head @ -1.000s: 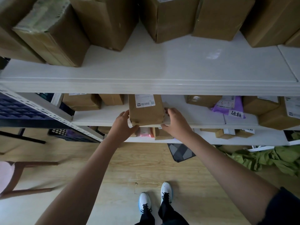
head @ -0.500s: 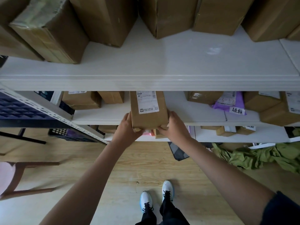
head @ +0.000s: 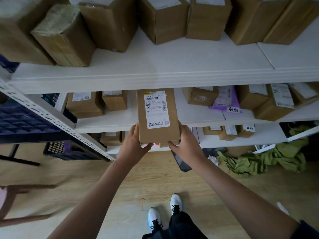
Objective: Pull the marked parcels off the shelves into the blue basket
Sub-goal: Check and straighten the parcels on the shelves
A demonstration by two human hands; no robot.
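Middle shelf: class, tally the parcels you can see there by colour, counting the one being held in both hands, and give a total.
Brown cardboard boxes: 7, including the held box
Purple mailer bag: 1
Total: 8
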